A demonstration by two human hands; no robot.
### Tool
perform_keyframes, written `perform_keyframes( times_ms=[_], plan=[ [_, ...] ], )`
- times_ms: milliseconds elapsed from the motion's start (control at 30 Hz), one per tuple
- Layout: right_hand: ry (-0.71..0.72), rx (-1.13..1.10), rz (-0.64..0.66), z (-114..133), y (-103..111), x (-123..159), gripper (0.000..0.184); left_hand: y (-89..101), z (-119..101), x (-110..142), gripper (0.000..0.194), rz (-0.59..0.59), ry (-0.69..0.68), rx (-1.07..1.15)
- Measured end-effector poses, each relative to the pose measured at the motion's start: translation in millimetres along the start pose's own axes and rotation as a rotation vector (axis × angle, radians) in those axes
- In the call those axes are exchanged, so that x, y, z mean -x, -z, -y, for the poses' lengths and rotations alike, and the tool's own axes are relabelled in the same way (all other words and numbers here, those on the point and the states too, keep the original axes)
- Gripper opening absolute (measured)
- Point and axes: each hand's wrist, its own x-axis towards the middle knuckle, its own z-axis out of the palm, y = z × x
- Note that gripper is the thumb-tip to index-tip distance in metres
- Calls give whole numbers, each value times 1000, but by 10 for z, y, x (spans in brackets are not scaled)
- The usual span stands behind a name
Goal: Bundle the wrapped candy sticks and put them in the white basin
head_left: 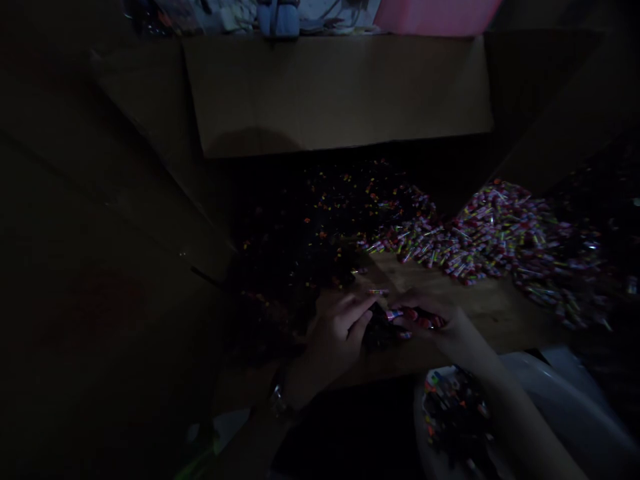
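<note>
The picture is very dark. My left hand [337, 327], with a watch [278, 392] on its wrist, is low over a wooden tabletop [480, 310], its thumb and fingers curled together beside a small dark heap [381, 328]. What they pinch, if anything, I cannot make out. Just to the right, my right hand [440, 310] is curled round several small red-and-pink tubes [417, 317], which stick out toward the left fingers. A loose tube [378, 291] lies on the wood beyond the hands.
Many shiny pink, red and yellow tubes [480, 233] are heaped at right. Dark pieces with orange and yellow bits [320, 207] spread at left, below cardboard flaps [345, 93]. A bowl of mixed pieces [455, 413] stands at bottom right beside a pale basin [555, 393]. Something pink [435, 15] is behind.
</note>
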Motion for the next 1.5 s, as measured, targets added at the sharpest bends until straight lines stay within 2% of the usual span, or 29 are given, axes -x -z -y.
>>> perform_keyframes(
  times_ms=[167,367,500,633,767,867,1000,1200,1333,1500],
  plan=[
    [98,47,-22,-9,5,35,14,24,-10,-4,31,30,43,23],
    [160,69,12,31,11,22,13,66,-9,-8,29,62,-39,-62],
    [85,48,-22,12,-68,59,13,84,-101,10,28,139,-108,-188],
    [25,7,-46,-99,-159,94,14,33,-129,86,30,236,-85,-290],
    [-75,-67,-32,-240,-173,115,14,2,31,144,36,302,7,-246],
    [-153,-121,4,-276,-149,144,15,26,159,142,33,296,105,-217],
    [-16,-82,42,-215,-160,178,12,44,158,107,29,266,140,-138],
    [154,69,-35,-100,-179,184,13,33,33,35,20,216,186,35],
    [309,243,-15,-4,-166,237,20,97,-3,15,15,247,189,145],
    [327,418,21,150,-183,380,29,190,-56,25,16,320,150,180]
  ],
)
